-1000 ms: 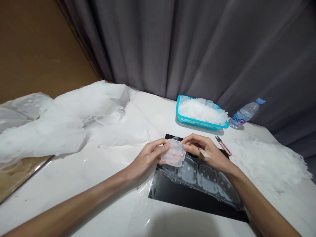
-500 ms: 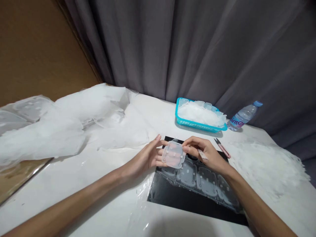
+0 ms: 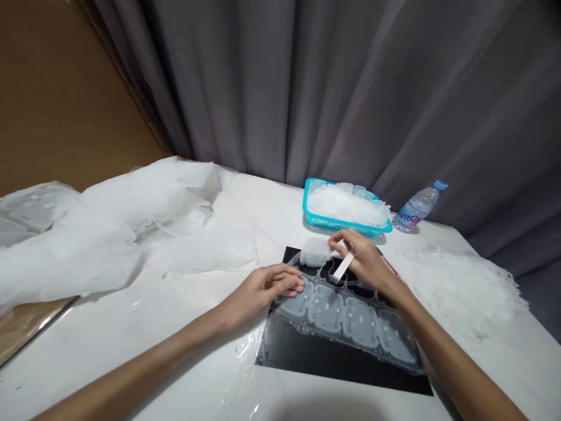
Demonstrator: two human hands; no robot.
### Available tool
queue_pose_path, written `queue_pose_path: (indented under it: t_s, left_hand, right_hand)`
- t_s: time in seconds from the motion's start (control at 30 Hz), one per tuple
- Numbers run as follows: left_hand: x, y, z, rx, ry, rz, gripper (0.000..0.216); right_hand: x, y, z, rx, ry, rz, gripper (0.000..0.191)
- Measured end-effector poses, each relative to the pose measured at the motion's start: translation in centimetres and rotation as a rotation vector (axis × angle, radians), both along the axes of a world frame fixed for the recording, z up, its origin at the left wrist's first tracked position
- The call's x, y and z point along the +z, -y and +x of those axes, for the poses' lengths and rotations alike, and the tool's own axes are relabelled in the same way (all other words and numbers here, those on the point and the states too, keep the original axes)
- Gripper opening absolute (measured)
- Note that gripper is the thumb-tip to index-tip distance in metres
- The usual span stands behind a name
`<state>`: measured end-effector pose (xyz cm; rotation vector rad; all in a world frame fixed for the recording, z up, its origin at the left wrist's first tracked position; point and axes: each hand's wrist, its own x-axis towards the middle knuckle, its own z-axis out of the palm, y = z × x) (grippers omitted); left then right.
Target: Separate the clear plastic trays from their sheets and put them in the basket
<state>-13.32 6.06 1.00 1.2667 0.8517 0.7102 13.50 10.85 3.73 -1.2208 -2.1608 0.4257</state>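
Observation:
My left hand (image 3: 272,282) rests its closed fingers on the left end of a clear plastic frame (image 3: 337,286), apparently gripping its edge. Rounded frosted plastic pieces (image 3: 326,309) with small dots lie in a row along the frame's near side. My right hand (image 3: 356,254) is closed above the far side. A blurred frosted plastic piece (image 3: 316,251) is at its fingertips, seemingly pinched there. A flat white strip (image 3: 343,268) also sticks out from under that hand, pointing down to the frame. Beneath the frame lies a black sheet (image 3: 315,354).
A blue basket (image 3: 346,225) full of frosted pieces stands at the back, beside a water bottle (image 3: 418,207). Thread snips (image 3: 390,266) are partly hidden behind my right hand. A translucent heap (image 3: 464,289) lies right; white plastic bags (image 3: 144,199) lie left.
My left hand has let go of the frosted piece and moved down onto the frame. My right hand has carried it to the frame's far left, and the white strip now shows more.

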Motion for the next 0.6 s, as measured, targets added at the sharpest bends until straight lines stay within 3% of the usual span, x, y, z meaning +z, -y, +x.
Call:
queue_pose_path:
  t_s: [0.17,0.33,0.43,0.6]
  left_hand:
    - [0.8,0.9,-0.4,-0.158,-0.351,0.479,0.034]
    - [0.5,1.5,-0.5,-0.31,-0.613,0.924,0.043]
    - [0.1,1.8,-0.2,-0.265,-0.756,1.041,0.043]
    - [-0.4,2.3,0.1,-0.126,-0.953,1.133,0.047]
  right_hand:
    - [3.5,-6.9,4.2,-0.228,0.054,0.178,0.017]
    - [5.6,-12.2,7.6,-0.422,0.176,0.17,0.016]
    - [4.9,-10.7,8.1,-0.439,0.235,0.17,0.022]
    - [1.7,-1.2,7.1,-0.213,0.318,0.114,0.021]
